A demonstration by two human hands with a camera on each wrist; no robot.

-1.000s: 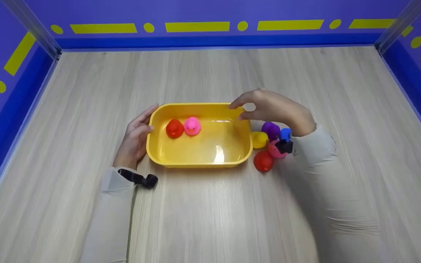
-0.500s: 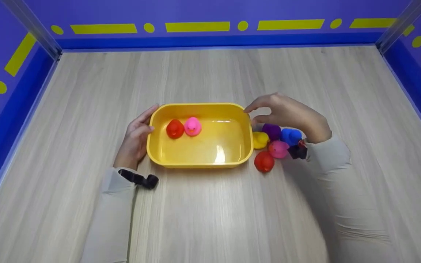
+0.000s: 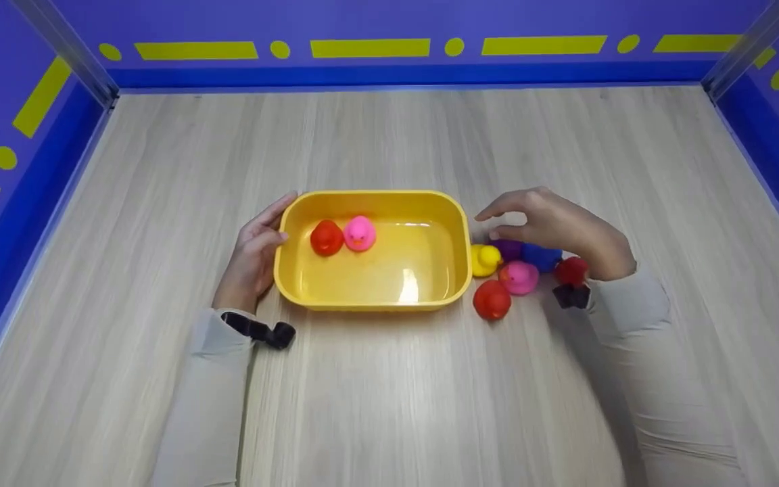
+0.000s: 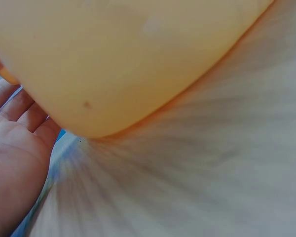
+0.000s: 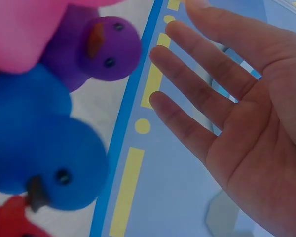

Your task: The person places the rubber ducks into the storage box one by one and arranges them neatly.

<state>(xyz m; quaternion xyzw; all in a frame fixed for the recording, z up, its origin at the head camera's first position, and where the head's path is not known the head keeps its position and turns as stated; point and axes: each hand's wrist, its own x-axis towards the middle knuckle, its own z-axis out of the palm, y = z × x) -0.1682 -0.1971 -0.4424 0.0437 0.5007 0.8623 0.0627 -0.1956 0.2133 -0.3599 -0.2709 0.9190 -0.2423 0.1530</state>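
Observation:
My left hand (image 3: 254, 247) grips the left end of a yellow plastic tub (image 3: 372, 306), its thumb at the rim and its fingers along the outer wall. Inside the tub sit a red rubber duck (image 3: 326, 238) and a pink rubber duck (image 3: 360, 234). My right hand (image 3: 558, 223) hovers right of the tub with nothing in it; its fingers look spread in the right wrist view. Below and beside it lie a purple duck (image 5: 111, 49), a blue duck (image 5: 71, 163), a yellow duck (image 3: 485, 260), a pink duck (image 3: 519, 278) and red ducks, one (image 3: 492, 300) nearest me.
A light wood-grain tabletop (image 3: 376, 399) carries everything. Blue-purple panels (image 3: 389, 20) with yellow marks border its back and sides. Another red duck (image 3: 571, 270) lies by my right wrist, beside the black wrist camera (image 3: 571, 295).
My right hand has moved rightward from above the tub's right end to over the ducks, uncovering the red duck by the wrist. The left hand and tub stay in place.

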